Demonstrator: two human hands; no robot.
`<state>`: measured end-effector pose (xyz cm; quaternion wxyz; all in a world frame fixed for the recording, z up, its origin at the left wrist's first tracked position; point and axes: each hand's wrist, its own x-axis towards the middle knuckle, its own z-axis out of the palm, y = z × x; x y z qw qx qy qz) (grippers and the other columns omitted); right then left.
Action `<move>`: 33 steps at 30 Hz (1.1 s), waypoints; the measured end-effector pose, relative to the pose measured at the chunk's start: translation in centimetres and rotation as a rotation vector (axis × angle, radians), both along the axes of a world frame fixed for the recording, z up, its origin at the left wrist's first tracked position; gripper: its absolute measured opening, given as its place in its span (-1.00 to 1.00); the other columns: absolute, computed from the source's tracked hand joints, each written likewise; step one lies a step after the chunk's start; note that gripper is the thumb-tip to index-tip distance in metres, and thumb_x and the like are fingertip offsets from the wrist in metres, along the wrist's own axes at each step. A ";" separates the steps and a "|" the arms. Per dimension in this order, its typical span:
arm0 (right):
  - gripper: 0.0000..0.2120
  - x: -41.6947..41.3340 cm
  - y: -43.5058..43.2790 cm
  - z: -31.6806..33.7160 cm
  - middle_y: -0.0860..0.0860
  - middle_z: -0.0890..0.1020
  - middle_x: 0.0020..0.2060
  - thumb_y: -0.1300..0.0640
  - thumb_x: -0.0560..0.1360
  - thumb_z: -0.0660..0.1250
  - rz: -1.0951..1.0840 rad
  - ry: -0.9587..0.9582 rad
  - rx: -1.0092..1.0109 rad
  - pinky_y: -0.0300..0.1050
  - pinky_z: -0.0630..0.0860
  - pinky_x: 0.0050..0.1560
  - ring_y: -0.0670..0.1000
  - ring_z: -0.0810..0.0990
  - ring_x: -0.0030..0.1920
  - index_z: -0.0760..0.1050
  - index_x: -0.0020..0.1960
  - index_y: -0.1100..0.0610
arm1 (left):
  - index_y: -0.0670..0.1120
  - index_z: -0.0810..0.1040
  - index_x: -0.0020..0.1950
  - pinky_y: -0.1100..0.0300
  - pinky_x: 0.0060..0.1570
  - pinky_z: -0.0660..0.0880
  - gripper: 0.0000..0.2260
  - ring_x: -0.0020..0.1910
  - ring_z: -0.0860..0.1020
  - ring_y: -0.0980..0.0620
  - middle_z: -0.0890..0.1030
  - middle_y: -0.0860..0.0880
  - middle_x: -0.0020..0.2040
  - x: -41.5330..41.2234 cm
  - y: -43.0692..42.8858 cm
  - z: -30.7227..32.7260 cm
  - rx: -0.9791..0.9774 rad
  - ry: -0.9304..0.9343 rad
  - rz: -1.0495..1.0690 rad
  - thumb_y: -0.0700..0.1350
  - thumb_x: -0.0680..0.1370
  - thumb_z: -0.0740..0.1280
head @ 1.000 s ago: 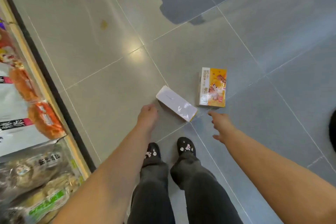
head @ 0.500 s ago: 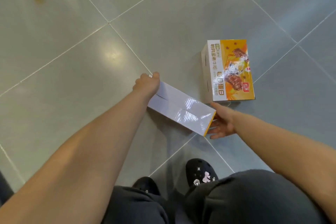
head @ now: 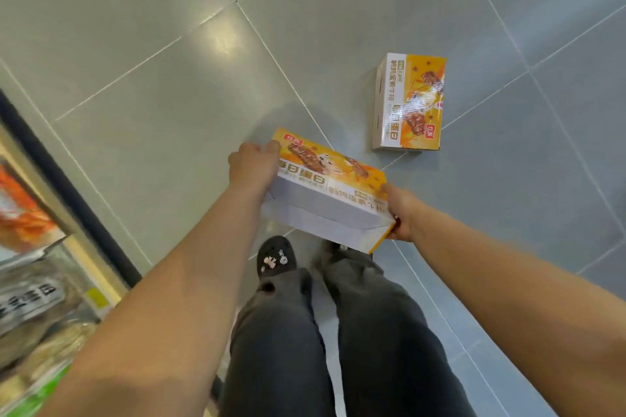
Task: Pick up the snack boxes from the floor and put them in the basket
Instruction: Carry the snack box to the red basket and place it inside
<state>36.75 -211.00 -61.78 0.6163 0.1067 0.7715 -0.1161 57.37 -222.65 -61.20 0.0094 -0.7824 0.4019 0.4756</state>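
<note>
step: lift | left grip (head: 252, 167) and right grip (head: 399, 213) clasp box (head: 325, 193) by its ends | advice: keep it level | second box (head: 411, 101) on floor (head: 169, 95)

Floor (head: 142, 54): glossy grey-blue tiles, pale grout lines, one glare patch. One snack box (head: 410, 101) lying flat, orange printed face up, near tile joint. Black clog (head: 274, 256) planted lower centre. Dark shelf base (head: 67, 186) along left edge.

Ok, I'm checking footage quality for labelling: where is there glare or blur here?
Head view: light glares off the floor tiles; the shelf packets at the left edge are smeared; the held snack box and the box on the floor look sharp.
</note>
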 end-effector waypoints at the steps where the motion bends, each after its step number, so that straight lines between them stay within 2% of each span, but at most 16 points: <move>1: -0.74 0.1 0.4 3.1 0.00 0.59 -0.59 0.05 0.63 0.10 -0.010 0.007 -0.005 -0.18 0.51 -0.46 -0.06 0.53 -0.65 0.41 -0.17 0.11 | -0.15 0.58 0.11 0.07 0.17 0.49 -0.67 0.16 0.52 -0.21 0.52 -0.21 0.23 0.3 0.6 3.1 0.003 0.006 -0.009 0.04 0.51 0.23; 4: -0.80 0.2 1.4 10.4 0.03 0.62 -0.35 0.09 0.63 0.11 -0.014 -0.002 -0.045 -0.22 0.52 -0.50 -0.05 0.58 -0.56 0.41 -0.12 0.11 | -0.12 0.57 0.10 0.16 -0.05 0.45 -0.74 0.00 0.52 -0.13 0.51 -0.17 0.21 0.7 1.7 10.6 0.032 0.033 0.007 -0.05 0.49 0.21; 6: -0.82 -0.1 1.9 15.9 0.04 0.61 -0.28 0.11 0.63 0.12 -0.019 0.010 -0.093 -0.17 0.53 -0.42 -0.04 0.60 -0.44 0.41 -0.11 0.11 | -0.15 0.42 0.03 0.19 -0.29 0.32 -0.86 -0.23 0.44 -0.01 0.52 -0.11 0.01 0.6 2.6 16.3 0.040 0.063 0.028 -0.13 0.52 0.18; 8: -0.87 -0.7 2.6 22.0 0.08 0.61 -0.25 0.14 0.61 0.13 -0.011 0.042 -0.135 -0.14 0.53 -0.38 0.02 0.60 -0.34 0.41 -0.06 0.13 | -0.14 0.34 0.01 0.18 -0.38 0.27 -0.91 -0.28 0.43 0.01 0.49 -0.08 -0.15 0.1 3.4 22.9 0.032 0.117 0.051 -0.15 0.55 0.18; 10: -0.89 -1.5 3.8 27.3 0.11 0.58 -0.25 0.18 0.59 0.12 0.006 0.093 -0.169 -0.08 0.55 -0.28 0.08 0.58 -0.31 0.40 -0.04 0.16 | -0.16 0.34 -0.02 0.17 -0.30 0.39 -0.88 -0.20 0.51 -0.09 0.49 -0.09 -0.18 -0.7 4.3 28.8 0.024 0.156 0.069 -0.13 0.54 0.22; 12: -0.82 -2.0 5.2 32.3 0.11 0.56 -0.26 0.19 0.60 0.07 -0.001 0.130 -0.191 -0.01 0.54 -0.15 0.09 0.56 -0.29 0.39 -0.12 0.14 | -0.16 0.36 -0.08 0.12 -0.21 0.48 -0.86 -0.20 0.55 -0.12 0.50 -0.10 -0.21 -1.5 5.5 34.1 0.006 0.192 0.054 -0.10 0.53 0.25; 13: -0.79 -2.2 6.0 34.0 0.11 0.55 -0.27 0.18 0.61 0.04 -0.018 0.158 -0.206 -0.05 0.53 -0.17 0.08 0.55 -0.29 0.37 -0.16 0.12 | -0.18 0.39 -0.07 0.10 -0.21 0.51 -0.82 -0.22 0.57 -0.12 0.53 -0.12 -0.18 -1.8 6.0 35.9 -0.001 0.204 0.036 -0.07 0.50 0.27; 15: -0.76 -2.0 8.1 36.9 0.10 0.54 -0.28 0.15 0.62 0.02 -0.057 0.207 -0.225 -0.13 0.46 -0.29 0.07 0.54 -0.30 0.36 -0.17 0.12 | -0.22 0.49 0.06 0.08 -0.19 0.57 -0.64 -0.17 0.62 -0.15 0.62 -0.17 -0.04 -2.6 7.0 38.5 0.004 0.221 -0.051 0.03 0.43 0.27; 16: -0.76 -1.9 9.0 38.3 0.12 0.56 -0.25 0.12 0.61 0.03 -0.089 0.234 -0.240 -0.12 0.48 -0.27 0.09 0.56 -0.27 0.38 -0.17 0.11 | -0.20 0.52 0.12 0.11 -0.19 0.55 -0.60 -0.13 0.63 -0.15 0.63 -0.17 0.02 -3.1 7.4 39.7 0.014 0.231 -0.107 0.05 0.44 0.26; 18: -0.74 -1.8 11.2 40.0 0.17 0.63 -0.11 0.04 0.58 0.07 -0.163 0.299 -0.289 0.03 0.58 -0.02 0.18 0.63 -0.10 0.44 -0.19 0.10 | -0.16 0.56 0.09 0.16 -0.13 0.50 -0.62 -0.08 0.62 -0.15 0.64 -0.16 0.03 -3.9 8.1 41.1 0.014 0.243 -0.215 0.07 0.43 0.25; 19: -0.71 -1.6 12.9 40.7 0.18 0.64 -0.05 0.01 0.57 0.08 -0.207 0.331 -0.296 0.11 0.56 0.10 0.20 0.63 -0.02 0.46 -0.20 0.11 | -0.14 0.58 0.01 0.12 -0.05 0.54 -0.61 -0.06 0.63 -0.16 0.65 -0.17 0.02 -4.4 8.6 41.8 0.013 0.256 -0.281 0.12 0.36 0.26; 21: -0.69 -1.1 15.8 41.5 0.18 0.64 -0.05 0.01 0.56 0.09 -0.334 0.393 -0.328 0.16 0.52 0.19 0.21 0.62 0.02 0.49 -0.22 0.12 | -0.13 0.57 -0.11 -0.07 0.07 0.58 -0.53 -0.04 0.65 -0.19 0.68 -0.20 -0.03 -5.5 9.4 42.0 0.026 0.282 -0.375 0.19 0.18 0.25; 24: -0.69 0.2 19.6 43.2 0.17 0.61 -0.15 0.00 0.56 0.11 -0.559 0.470 -0.344 0.11 0.55 0.11 0.18 0.62 -0.06 0.51 -0.07 0.19 | -0.14 0.59 -0.15 -0.19 0.09 0.56 -0.49 -0.01 0.65 -0.23 0.68 -0.23 -0.04 -7.4 10.3 39.7 0.023 0.295 -0.564 0.19 0.10 0.27; 27: -0.70 1.5 24.5 44.2 0.13 0.59 -0.22 -0.02 0.59 0.12 -0.770 0.488 -0.322 -0.06 0.55 -0.18 0.13 0.60 -0.21 0.45 0.04 0.21 | -0.12 0.60 -0.02 -0.20 0.10 0.55 -0.47 0.01 0.65 -0.21 0.68 -0.19 0.01 -10.1 13.7 41.2 0.059 0.314 -0.721 0.18 0.14 0.32; 30: -0.58 2.3 29.5 43.3 0.21 0.68 -0.12 -0.09 0.50 0.16 -0.965 0.476 -0.319 0.18 0.63 -0.09 0.18 0.69 -0.19 0.49 0.14 0.21 | -0.07 0.51 -0.10 -0.15 0.12 0.54 -0.72 -0.02 0.64 -0.17 0.67 -0.15 0.01 -12.3 18.1 45.6 0.089 0.337 -0.866 0.07 0.31 0.32; 33: -0.68 3.6 35.4 43.6 0.21 0.67 -0.13 -0.01 0.54 0.16 -1.145 0.536 -0.287 0.06 0.62 -0.15 0.16 0.67 -0.23 0.50 0.08 0.21 | -0.06 0.41 -0.21 -0.15 0.13 0.53 -0.77 0.01 0.61 -0.20 0.62 -0.16 0.00 -14.3 23.9 48.1 0.087 0.311 -1.026 0.08 0.35 0.31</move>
